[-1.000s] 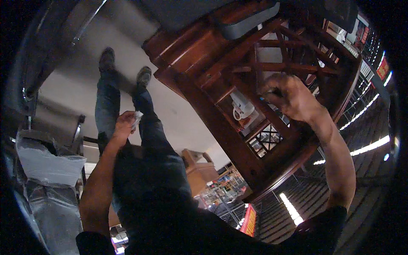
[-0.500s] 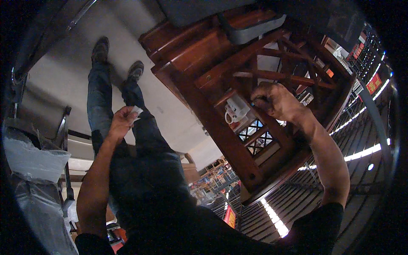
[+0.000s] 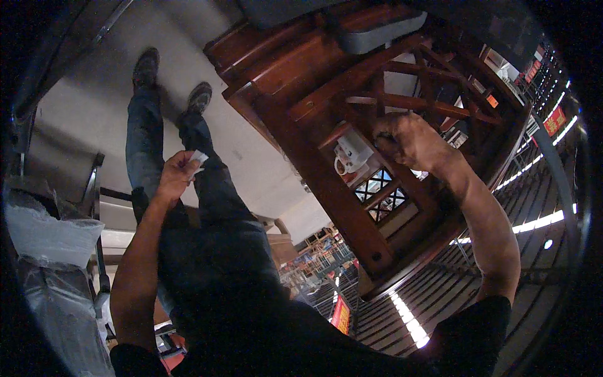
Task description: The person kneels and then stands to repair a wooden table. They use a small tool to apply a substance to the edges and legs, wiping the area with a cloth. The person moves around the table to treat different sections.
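Observation:
My left hand [image 3: 174, 179] is closed in a pinch on a small folded white piece of paper or cloth [image 3: 199, 159], held in front of my legs. On the right, my right hand [image 3: 408, 141] is curled with its fingers against a reddish-brown wooden furniture frame [image 3: 301, 151], beside its crossed lattice bars [image 3: 427, 107]. Whatever its fingers may hold is hidden in shadow. Through the opening next to that hand shows a white cup-like object [image 3: 353, 154] with a loop on its side.
A grey padded block [image 3: 384, 32] rests at the furniture's far end. Plastic-wrapped items [image 3: 56, 251] stand at the left beside a dark metal frame [image 3: 94, 182]. My shoes [image 3: 146, 68] are on the pale floor [image 3: 251, 163]. Red signs [image 3: 341, 315] show near the slatted ceiling.
Only small shifts show. My left hand is slightly further left and up, still pinching the white piece. My right hand stays curled at the frame, slightly changed in pose.

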Tool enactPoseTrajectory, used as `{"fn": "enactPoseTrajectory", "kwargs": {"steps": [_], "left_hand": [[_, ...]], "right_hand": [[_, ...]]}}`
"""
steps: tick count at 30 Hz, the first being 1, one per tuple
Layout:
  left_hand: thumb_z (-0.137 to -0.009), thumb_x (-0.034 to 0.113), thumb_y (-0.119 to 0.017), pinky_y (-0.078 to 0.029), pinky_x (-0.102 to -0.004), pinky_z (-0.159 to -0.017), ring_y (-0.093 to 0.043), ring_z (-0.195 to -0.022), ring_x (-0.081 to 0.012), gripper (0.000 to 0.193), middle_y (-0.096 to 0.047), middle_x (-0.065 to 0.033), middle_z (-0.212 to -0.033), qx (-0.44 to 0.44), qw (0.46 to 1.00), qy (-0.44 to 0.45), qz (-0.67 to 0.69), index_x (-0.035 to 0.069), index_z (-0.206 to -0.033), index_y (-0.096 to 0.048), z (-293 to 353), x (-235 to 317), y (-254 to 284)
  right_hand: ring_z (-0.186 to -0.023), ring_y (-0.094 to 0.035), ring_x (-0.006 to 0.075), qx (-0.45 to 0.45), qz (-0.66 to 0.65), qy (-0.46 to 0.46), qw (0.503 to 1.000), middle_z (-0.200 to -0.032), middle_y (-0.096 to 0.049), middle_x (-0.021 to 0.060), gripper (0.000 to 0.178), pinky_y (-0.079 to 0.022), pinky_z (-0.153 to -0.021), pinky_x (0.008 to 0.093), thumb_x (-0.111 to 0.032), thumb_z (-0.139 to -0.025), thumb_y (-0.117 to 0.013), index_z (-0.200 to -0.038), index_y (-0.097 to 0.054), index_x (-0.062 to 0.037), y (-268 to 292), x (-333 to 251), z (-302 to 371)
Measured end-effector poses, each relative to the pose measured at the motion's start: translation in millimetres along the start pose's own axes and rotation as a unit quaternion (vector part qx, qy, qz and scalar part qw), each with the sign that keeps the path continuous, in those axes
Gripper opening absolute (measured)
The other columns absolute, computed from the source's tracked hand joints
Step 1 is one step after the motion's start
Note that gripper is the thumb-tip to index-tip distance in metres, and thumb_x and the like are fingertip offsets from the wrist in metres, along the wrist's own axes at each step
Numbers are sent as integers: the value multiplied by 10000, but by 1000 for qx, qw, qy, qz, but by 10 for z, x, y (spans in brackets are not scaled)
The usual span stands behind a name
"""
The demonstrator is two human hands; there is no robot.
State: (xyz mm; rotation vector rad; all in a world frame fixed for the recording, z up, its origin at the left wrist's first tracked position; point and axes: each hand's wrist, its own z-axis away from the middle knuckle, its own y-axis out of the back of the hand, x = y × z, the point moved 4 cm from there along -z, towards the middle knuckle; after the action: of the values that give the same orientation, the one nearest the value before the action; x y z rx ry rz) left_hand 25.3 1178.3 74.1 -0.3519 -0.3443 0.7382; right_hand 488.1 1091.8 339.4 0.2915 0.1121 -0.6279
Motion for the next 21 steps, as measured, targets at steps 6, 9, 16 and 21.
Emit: {"fn": "enactPoseTrajectory", "kwargs": {"steps": [6,9,16,21], "left_hand": [[-977,177,-686,-450,-239,-604,-567,-727,-69,205,-670,17,-903,3,1000,-12,-25,72,-1151,-665,36,80,-7],[-978,172,-684,-438,-230,-593,-557,-709,-63,189,-670,19,-901,5,1000,0,-12,70,-1135,-667,50,140,-38],[-980,159,-685,-444,-237,-604,-562,-730,-63,182,-685,12,-933,11,1000,7,13,70,-1137,-667,0,25,-33],[-975,146,-691,-460,-244,-620,-580,-758,-71,197,-692,8,-956,14,1000,9,15,71,-1155,-665,-25,-26,-31]], "right_hand": [[-905,-674,405,-40,-9,-17,999,-965,-686,209,133,-531,-785,444,-61,-820,-670,-943,-670,-9,45,-76,-81],[-898,-675,398,-35,-9,-24,999,-948,-686,206,121,-531,-786,441,-62,-826,-667,-934,-670,-8,5,-18,-70],[-879,-667,384,-39,-59,-5,997,-921,-678,199,86,-518,-776,439,-53,-845,-657,-916,-665,-4,80,-53,-97],[-922,-658,427,-88,-21,-37,995,-967,-690,223,160,-534,-828,480,-140,-862,-661,-986,-674,-39,78,2,-122]]}}
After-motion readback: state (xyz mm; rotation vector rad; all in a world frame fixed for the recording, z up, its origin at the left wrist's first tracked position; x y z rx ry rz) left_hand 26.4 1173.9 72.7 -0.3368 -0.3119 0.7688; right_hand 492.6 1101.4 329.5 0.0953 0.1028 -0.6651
